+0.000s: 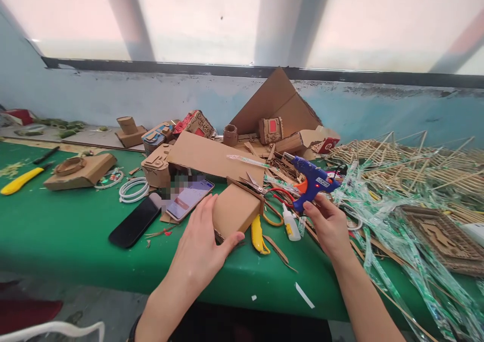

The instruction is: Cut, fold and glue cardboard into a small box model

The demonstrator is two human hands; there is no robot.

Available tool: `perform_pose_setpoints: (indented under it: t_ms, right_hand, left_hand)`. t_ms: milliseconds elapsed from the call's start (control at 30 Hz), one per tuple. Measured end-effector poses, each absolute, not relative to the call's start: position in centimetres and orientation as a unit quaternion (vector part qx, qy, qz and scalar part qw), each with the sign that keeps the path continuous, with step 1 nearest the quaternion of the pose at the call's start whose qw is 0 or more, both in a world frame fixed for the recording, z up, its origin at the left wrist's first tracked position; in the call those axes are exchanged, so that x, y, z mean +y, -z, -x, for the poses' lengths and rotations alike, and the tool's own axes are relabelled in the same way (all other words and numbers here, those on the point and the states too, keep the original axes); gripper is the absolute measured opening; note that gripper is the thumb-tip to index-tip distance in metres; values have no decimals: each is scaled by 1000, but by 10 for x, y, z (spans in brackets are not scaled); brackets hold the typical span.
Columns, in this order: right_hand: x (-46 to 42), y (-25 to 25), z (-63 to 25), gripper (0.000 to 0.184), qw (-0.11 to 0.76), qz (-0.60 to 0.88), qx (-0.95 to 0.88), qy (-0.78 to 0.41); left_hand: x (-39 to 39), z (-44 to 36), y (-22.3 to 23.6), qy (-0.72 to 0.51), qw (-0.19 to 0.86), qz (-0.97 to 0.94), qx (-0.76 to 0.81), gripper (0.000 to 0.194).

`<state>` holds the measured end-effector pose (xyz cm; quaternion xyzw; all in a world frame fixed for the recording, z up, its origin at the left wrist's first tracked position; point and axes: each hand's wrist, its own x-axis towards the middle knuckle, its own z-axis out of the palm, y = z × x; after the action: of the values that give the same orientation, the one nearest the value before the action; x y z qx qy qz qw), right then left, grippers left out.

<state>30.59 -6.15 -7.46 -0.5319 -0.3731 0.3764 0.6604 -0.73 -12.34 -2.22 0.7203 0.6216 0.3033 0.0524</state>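
My left hand (202,236) grips a small flat cardboard box (236,206), fingers along its left side and thumb at its near edge. The box is tilted, and its underside is hidden. In my right hand (330,226) is a blue hot glue gun (312,178), held by its handle with the nozzle pointing up and left and a small red light on. Between the hands are a yellow utility knife (259,236), a white glue bottle (291,223) and scissors (272,213) with one red and one orange handle loop.
Left of the box lie two phones (136,221) (191,198) and a coiled white cable (134,190). Cardboard pieces (215,155) fill the back. Plastic strips (412,261) and thin sticks (408,163) are heaped at right. Another yellow knife (22,180) lies far left.
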Motion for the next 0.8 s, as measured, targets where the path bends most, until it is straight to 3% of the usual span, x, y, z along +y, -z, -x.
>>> perform_pose_setpoints:
  t_ms: [100,233,467,800]
  right_hand:
    - [-62,73,-305,55,646,542,-396,-364]
    - [-60,76,-308,56,631,553,-407,-361]
    - [-61,73,-309,53,594,574,-450,-338]
    - [-69,59,-295,47,569,563,-487,-349]
  left_hand:
    - [-126,11,30,-301,89,-720,619,90]
    - [-129,-2,34,-327,28,-696,639,93]
    - [-137,-20,38,-371,55,-675,636,45]
    - [-149,-18,49,-460,38,-678,572,31]
